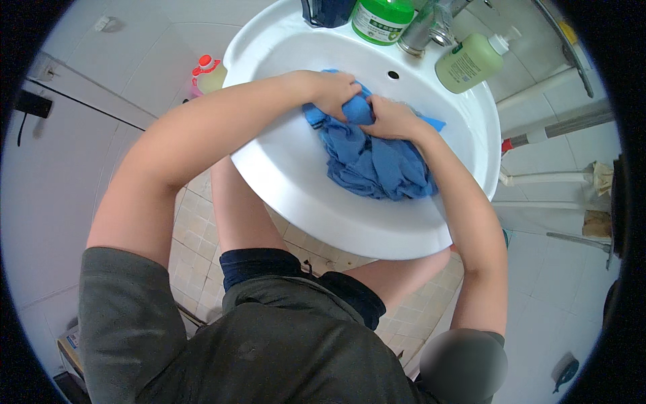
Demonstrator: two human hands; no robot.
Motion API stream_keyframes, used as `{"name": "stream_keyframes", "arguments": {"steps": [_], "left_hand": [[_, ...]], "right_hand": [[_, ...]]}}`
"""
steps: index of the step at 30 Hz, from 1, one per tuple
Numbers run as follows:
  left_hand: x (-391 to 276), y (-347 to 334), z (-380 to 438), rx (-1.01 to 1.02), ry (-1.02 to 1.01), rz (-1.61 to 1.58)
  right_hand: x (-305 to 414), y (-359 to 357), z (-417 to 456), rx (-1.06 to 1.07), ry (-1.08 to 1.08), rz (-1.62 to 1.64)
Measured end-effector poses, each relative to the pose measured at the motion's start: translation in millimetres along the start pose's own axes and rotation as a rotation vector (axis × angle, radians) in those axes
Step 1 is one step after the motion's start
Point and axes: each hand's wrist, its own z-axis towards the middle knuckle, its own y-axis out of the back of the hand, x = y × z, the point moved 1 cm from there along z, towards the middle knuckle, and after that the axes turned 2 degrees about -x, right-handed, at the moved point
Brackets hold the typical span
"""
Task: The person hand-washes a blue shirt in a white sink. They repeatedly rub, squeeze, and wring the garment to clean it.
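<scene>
A wet-looking blue cloth [378, 164] lies bunched in the white washbasin [298, 187]. My left hand [335, 93] grips its upper part from the left, fingers curled over the fabric. Close beside it, my right hand [391, 117] is closed on the same bunched part from the right. A rounded fold of the cloth bulges between both hands. The rest of the cloth spreads below them towards the basin's front, and one blue corner shows to the right of my right wrist. The basin's overflow hole [393, 75] is visible above my hands.
Along the basin's back rim stand a dark cup [330, 12], a green container [382, 20], a metal faucet [421, 30] and a light green pump bottle [467, 63]. A bottle with a red cap [209, 76] is left of the basin. Pipes run along the right wall.
</scene>
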Motion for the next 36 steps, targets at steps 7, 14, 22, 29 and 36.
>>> {"name": "stream_keyframes", "arguments": {"steps": [7,14,22,29,36], "left_hand": [[-9.9,-8.3,7.1,0.199,0.028,0.076],[-36.2,-7.4,-1.1,0.280,0.120,0.275],[-23.4,27.2,-24.9,0.387,0.166,0.080],[-6.4,39.2,-23.4,0.301,0.132,0.051],[8.6,17.9,-10.7,-0.116,0.133,0.172]], "right_hand": [[-17.8,0.8,-1.4,0.182,-0.128,0.497],[-16.7,-25.7,-13.0,-0.171,0.055,-0.162],[-27.5,0.2,-9.0,0.175,0.051,0.107],[-33.6,6.5,-8.0,-0.036,0.049,0.363],[-0.8,-1.3,-3.4,-0.205,0.055,-0.243]]}}
